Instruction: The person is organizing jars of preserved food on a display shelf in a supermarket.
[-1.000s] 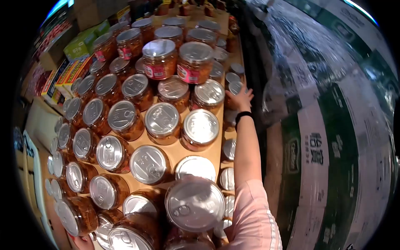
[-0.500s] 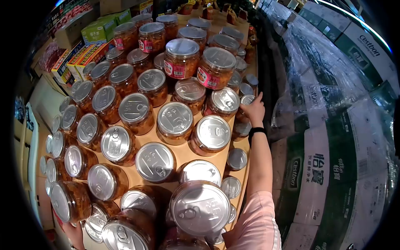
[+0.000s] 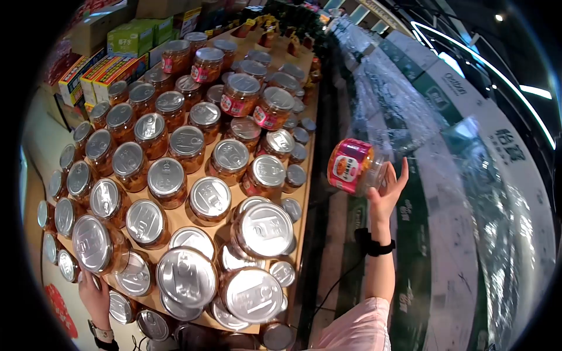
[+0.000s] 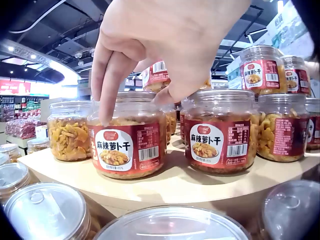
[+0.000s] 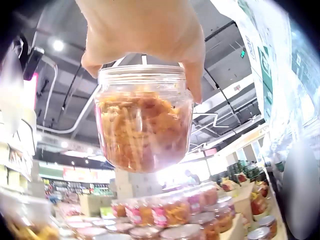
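In the head view my right hand (image 3: 386, 193) holds a clear jar (image 3: 350, 167) by its lid end, out past the display's right edge. The jar has a red-pink label and orange-brown pickled pieces inside. From the right wrist, that jar (image 5: 145, 120) hangs below the palm, thumb and fingers on either side of its lid. My left hand (image 3: 95, 298) is at the display's near left, fingertips partly hidden by a raised jar (image 3: 93, 245). In the left wrist view it grips a red-labelled jar (image 4: 130, 142) from above, fingers down its side and thumb at the lid.
Rows of similar jars (image 3: 167, 178) with silver lids stand on a tiered wooden display (image 3: 193, 231), some stacked. Along the right runs a wall of plastic-wrapped green and white cartons (image 3: 410, 251), with a dark gap before it. Green boxes (image 3: 130, 40) sit at the back left.
My right hand has come away from the jars along the display's right edge and now holds one out to the right. More of my left hand shows at lower left. The head view has shifted.
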Demonstrator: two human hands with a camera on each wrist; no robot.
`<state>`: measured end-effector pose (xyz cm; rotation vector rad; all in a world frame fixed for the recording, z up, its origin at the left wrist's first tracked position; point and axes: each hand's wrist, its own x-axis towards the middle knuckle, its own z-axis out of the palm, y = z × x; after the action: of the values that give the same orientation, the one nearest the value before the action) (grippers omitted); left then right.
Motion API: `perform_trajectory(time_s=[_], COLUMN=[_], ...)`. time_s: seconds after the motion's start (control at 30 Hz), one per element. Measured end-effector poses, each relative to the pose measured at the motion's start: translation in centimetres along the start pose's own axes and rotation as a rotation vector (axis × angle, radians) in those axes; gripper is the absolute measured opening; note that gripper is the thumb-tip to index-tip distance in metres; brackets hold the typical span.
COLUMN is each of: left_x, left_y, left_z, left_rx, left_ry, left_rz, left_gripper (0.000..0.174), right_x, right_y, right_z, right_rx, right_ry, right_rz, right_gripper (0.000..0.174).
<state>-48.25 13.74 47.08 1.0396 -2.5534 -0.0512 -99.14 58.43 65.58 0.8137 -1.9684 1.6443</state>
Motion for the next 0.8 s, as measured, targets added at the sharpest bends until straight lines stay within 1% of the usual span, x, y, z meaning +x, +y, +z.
perform_trajectory(time_s=[0.03, 0.07, 0.13, 0.17, 0.2, 0.27, 0.3, 0.33, 0.37, 0.4, 0.47, 0.53, 0.57, 0.6, 0.67, 0.7, 0.73, 0.8], left_x=[-0.5, -0.7, -0.4, 0.2, 0.5, 0.8, 0.8, 1.0, 1.0, 1.1, 1.0, 1.2, 0.7, 0.7, 0.1, -0.5, -1.2, -2.2], left_y=[-1.1, -1.3, -1.7, -1.2, -1.0, -0.8, -0.7, -0.2, 0.6, 0.6, -1.5, -1.4, -3.2, -4.0, -6.8, -9.1, -11.5, -17.0], left_z=[0.8, 1.3, 2.0, 1.4, 1.1, 0.9, 0.4, -0.9, -2.5, -3.5, -2.7, -6.0, -5.4, -7.0, -10.6, -11.6, -12.4, -15.5], left_rx=[0.139, 0.181, 0.275, 0.28, 0.237, 0.156, 0.197, 0.154, 0.093, 0.036, -0.169, -0.308, -0.295, -0.396, -0.399, -0.37, -0.34, -0.449], left_ry=[-0.025, -0.069, -0.154, -0.24, -0.218, -0.17, -0.054, -0.091, -0.08, -0.07, -0.091, -0.141, -0.114, -0.104, -0.207, -0.102, 0.001, -0.068], left_rz=[0.07, 0.047, 0.018, 0.001, 0.023, 0.052, 0.131, 0.134, 0.153, 0.167, 0.22, 0.161, 0.252, 0.311, 0.223, 0.227, 0.231, 0.042], left_gripper=[0.055, 0.056, 0.057, 0.064, 0.067, 0.073, 0.079, 0.084, 0.086, 0.087, 0.088, 0.085, 0.087, 0.088, 0.087, 0.084, 0.081, 0.074], right_x=[-0.1, -0.3, -1.2, -1.7, -2.2, -3.5, -4.3, -5.1, -6.1, -7.3, -10.3, -14.0, -16.0, -17.9, -21.8, -24.2, -26.5, -30.0], right_y=[-2.8, -4.5, -9.8, -11.8, -14.0, -18.1, -20.1, -21.8, -23.5, -25.6, -30.2, -35.0, -37.1, -39.3, -44.7, -45.1, -45.2, -46.4], right_z=[-0.6, -1.5, -2.1, -2.5, -3.0, -3.2, -3.2, -3.3, -3.2, -2.9, -1.4, -0.1, 1.0, 2.2, 7.2, 7.1, 7.4, 10.2], right_rx=[0.086, 0.079, 0.221, 0.218, 0.194, 0.154, 0.126, 0.104, 0.088, 0.106, 0.027, -0.039, -0.004, 0.031, 0.087, 0.042, 0.044, 0.068], right_ry=[-0.007, 0.002, 0.021, 0.031, 0.021, 0.013, 0.019, 0.02, 0.017, 0.027, 0.053, 0.06, 0.035, 0.012, 0.06, -0.03, -0.145, -0.243], right_rz=[0.05, 0.029, 0.088, 0.086, 0.079, 0.073, 0.049, 0.027, 0.007, 0.033, -0.034, 0.004, 0.047, 0.093, 0.251, 0.294, 0.282, 0.411], right_gripper=[0.112, 0.106, 0.101, 0.097, 0.095, 0.099, 0.1, 0.102, 0.104, 0.112, 0.118, 0.126, 0.13, 0.133, 0.133, 0.132, 0.125, 0.118])
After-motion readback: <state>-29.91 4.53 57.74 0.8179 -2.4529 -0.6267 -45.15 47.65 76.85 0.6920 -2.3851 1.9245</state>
